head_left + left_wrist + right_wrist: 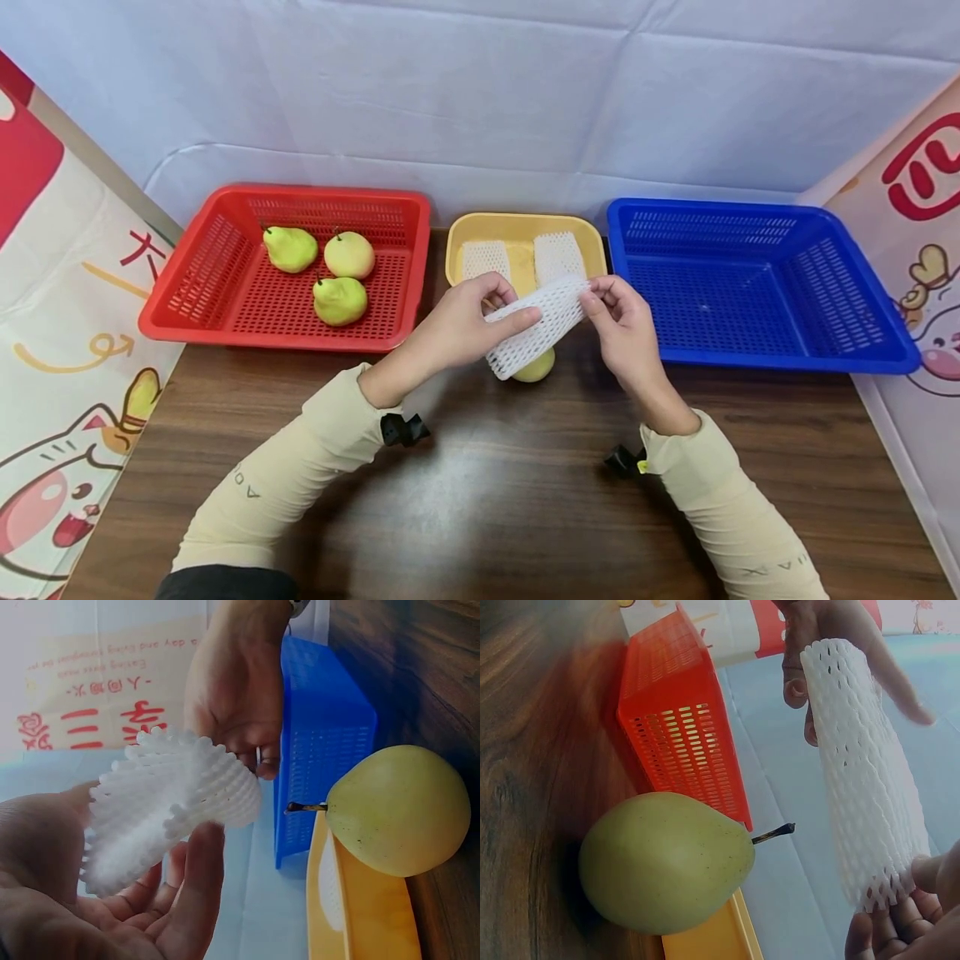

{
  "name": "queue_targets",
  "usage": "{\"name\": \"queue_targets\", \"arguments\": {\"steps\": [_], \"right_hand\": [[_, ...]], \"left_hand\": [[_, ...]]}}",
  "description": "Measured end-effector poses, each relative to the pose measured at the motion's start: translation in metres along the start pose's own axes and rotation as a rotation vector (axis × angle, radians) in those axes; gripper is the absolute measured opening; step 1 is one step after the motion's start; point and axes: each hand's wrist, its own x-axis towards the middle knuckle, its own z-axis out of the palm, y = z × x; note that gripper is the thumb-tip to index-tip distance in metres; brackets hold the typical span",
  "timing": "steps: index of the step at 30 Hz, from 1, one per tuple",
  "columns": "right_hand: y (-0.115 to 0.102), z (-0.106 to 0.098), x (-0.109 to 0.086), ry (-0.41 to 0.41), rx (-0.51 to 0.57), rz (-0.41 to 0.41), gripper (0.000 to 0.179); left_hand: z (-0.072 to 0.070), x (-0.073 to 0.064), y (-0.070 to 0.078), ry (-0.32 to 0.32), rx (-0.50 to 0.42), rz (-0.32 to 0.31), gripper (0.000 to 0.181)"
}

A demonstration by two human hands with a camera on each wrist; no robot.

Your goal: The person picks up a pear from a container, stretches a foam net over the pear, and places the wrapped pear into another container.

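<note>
A white foam net sleeve is held up between both hands above the table. My left hand holds its near end, with the thumb lying across it. At the far end, my right hand pinches the edge between thumb and fingers. The left wrist view shows the mouth of the sleeve spread apart. Below the sleeve stands a yellow-green pear, stem up, on the table; in the head view the sleeve covers much of it.
At the left, a red basket contains several pears. A yellow tray at the back middle contains foam net sleeves. The blue basket stands at the right. A pale cloth hangs behind.
</note>
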Motion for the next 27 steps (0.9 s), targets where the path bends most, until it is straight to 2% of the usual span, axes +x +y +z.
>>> {"name": "queue_targets", "arguments": {"steps": [4, 6, 10, 13, 16, 20, 23, 27], "right_hand": [[0.001, -0.001, 0.000, 0.004, 0.060, 0.013, 0.006], [0.001, -0.002, -0.001, 0.001, 0.094, 0.023, 0.011], [0.000, -0.004, -0.001, -0.029, 0.235, 0.052, 0.016], [0.000, -0.004, -0.002, -0.086, 0.380, 0.065, 0.014], [-0.001, -0.004, -0.003, -0.170, 0.493, 0.068, 0.008], [-0.001, -0.004, -0.006, -0.280, 0.599, 0.079, 0.009], [-0.001, -0.004, -0.007, -0.337, 0.643, 0.081, 0.011], [-0.001, -0.004, -0.008, -0.408, 0.663, 0.090, 0.014]], "left_hand": [[-0.005, -0.001, -0.001, 0.015, -0.062, 0.008, 0.026], [-0.008, -0.003, 0.000, 0.020, -0.123, -0.001, 0.029], [-0.015, -0.003, 0.000, 0.043, -0.260, -0.049, 0.048], [-0.017, -0.002, 0.001, 0.073, -0.317, -0.079, 0.060], [-0.017, -0.001, 0.000, 0.080, -0.337, -0.091, 0.055], [-0.013, -0.001, -0.001, 0.055, -0.322, -0.086, 0.037], [-0.008, 0.001, -0.003, 0.040, -0.291, -0.074, 0.028], [0.002, 0.005, -0.003, 0.009, -0.287, -0.077, 0.026]]}}
